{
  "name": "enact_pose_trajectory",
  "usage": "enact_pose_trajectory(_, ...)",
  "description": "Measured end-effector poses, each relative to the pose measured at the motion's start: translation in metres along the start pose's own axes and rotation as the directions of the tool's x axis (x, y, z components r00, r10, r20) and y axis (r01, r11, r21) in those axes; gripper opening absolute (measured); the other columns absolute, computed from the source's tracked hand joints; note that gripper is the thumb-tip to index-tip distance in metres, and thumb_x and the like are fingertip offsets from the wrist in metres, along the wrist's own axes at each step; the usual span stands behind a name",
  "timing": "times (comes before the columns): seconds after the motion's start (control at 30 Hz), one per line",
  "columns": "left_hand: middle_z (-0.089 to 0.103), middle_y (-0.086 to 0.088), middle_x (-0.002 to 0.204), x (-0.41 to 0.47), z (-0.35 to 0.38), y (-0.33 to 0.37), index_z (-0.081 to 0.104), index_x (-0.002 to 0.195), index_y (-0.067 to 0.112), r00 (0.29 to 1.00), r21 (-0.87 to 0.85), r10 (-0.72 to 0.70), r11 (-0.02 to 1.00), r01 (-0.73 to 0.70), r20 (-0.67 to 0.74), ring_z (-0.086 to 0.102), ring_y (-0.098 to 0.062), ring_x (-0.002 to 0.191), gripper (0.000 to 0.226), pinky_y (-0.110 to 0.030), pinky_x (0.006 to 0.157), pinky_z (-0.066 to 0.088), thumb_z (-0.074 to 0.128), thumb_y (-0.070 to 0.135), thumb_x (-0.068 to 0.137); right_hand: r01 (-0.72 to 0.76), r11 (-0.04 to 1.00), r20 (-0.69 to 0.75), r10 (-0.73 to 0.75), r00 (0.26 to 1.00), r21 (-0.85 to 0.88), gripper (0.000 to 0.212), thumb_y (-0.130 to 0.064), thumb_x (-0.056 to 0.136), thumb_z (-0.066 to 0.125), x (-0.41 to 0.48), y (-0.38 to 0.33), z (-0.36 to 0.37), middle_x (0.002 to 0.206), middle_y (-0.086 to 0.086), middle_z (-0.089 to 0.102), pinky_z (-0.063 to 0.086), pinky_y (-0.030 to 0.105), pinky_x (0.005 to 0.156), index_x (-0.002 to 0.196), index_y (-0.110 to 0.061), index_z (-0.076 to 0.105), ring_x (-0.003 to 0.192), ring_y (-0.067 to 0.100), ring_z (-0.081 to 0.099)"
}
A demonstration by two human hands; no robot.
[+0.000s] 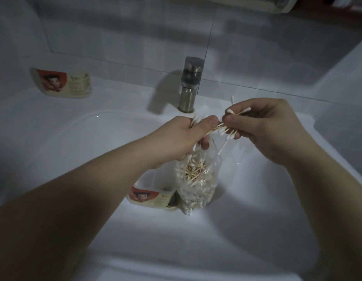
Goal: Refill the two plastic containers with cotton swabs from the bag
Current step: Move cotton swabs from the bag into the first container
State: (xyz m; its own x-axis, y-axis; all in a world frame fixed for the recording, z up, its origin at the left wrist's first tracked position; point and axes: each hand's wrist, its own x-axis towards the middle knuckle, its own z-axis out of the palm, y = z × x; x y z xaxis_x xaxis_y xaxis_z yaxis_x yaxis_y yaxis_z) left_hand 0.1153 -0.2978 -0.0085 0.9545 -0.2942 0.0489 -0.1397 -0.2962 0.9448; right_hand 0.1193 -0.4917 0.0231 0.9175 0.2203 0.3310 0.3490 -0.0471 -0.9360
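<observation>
A clear plastic bag (196,183) full of cotton swabs hangs over the sink basin. My left hand (182,138) grips the bag's top edge together with a few swabs. Just to its right, my right hand (263,126) pinches a small bundle of cotton swabs (228,129) with wooden sticks, held above the bag's mouth. One plastic container (150,197) with a red and cream label lies in the basin, partly hidden behind the bag. A second container (62,83) with the same label lies on the sink ledge at the far left.
The white sink (247,209) fills most of the view. A metal faucet (190,84) stands at the back centre, just beyond my hands. The dark drain (173,199) sits next to the container in the basin. White tiles form the wall behind.
</observation>
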Motion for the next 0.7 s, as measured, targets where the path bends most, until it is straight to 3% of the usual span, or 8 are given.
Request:
enact_pose_trajectory(0.2,0.053,0.007,0.049,0.000,-0.006,-0.001,0.054,0.058,0.016,0.998,0.059,0.059,0.996,-0.059,0.010,0.042,-0.005,0.042,0.057,-0.016,0.047,0.036,0.049,0.055,0.099,-0.021,0.995,-0.082,0.029,0.996,0.099,0.010,0.000,0.069,0.076,0.003,-0.001,-0.011,0.070,0.014,0.071,0.051,0.023,0.055,0.078,-0.004,0.076,0.060,0.023,0.065)
enact_pose_trajectory(0.37,0.048,0.010,0.051,0.003,-0.008,-0.003,0.059,0.073,0.019,0.995,-0.009,0.083,0.996,-0.084,-0.062,0.043,-0.004,0.047,0.044,-0.014,0.052,0.040,0.049,0.049,0.102,-0.042,0.992,-0.093,0.053,0.994,0.122,0.009,-0.002,0.068,0.075,0.004,0.000,-0.015,0.069,0.012,0.071,0.051,0.023,0.056,0.072,-0.009,0.079,0.060,0.021,0.065)
enact_pose_trajectory(0.47,0.046,0.011,0.054,0.008,-0.007,-0.006,0.056,0.074,0.022,0.981,-0.083,0.078,0.992,-0.094,-0.180,0.046,-0.008,0.053,0.041,-0.031,0.072,0.046,0.046,0.049,0.104,-0.057,0.992,-0.079,0.067,0.995,0.116,0.008,0.000,0.069,0.075,0.003,0.003,-0.011,0.069,0.014,0.071,0.051,0.023,0.055,0.074,-0.006,0.077,0.059,0.022,0.065)
enact_pose_trajectory(0.53,0.048,0.008,0.055,0.009,-0.009,-0.005,0.054,0.076,0.022,0.970,-0.125,0.069,0.987,-0.100,-0.232,0.050,-0.012,0.057,0.039,-0.037,0.076,0.046,0.044,0.045,0.106,-0.070,0.992,-0.072,0.078,0.994,0.108,0.011,0.002,0.070,0.075,0.002,0.004,-0.009,0.069,0.015,0.071,0.051,0.023,0.054,0.073,-0.007,0.078,0.059,0.023,0.066)
enact_pose_trajectory(0.63,0.048,0.006,0.052,0.007,-0.007,-0.002,0.057,0.080,0.019,0.969,-0.171,0.097,0.976,-0.138,-0.227,0.052,-0.017,0.055,0.036,-0.038,0.072,0.050,0.042,0.037,0.108,-0.080,0.994,-0.055,0.084,0.995,0.071,0.015,0.005,0.072,0.075,0.001,0.004,-0.005,0.069,0.015,0.072,0.051,0.022,0.054,0.071,-0.009,0.079,0.059,0.022,0.067)
enact_pose_trajectory(0.7,0.056,0.004,0.064,0.005,-0.003,0.000,0.059,0.081,0.017,0.963,-0.188,0.113,0.969,-0.162,-0.246,0.055,-0.012,0.054,0.035,-0.031,0.061,0.053,0.043,0.031,0.109,-0.087,0.995,-0.028,0.089,0.996,0.058,0.011,0.001,0.067,0.076,0.000,0.004,0.000,0.069,0.015,0.071,0.051,0.022,0.053,0.071,-0.009,0.079,0.058,0.022,0.066)
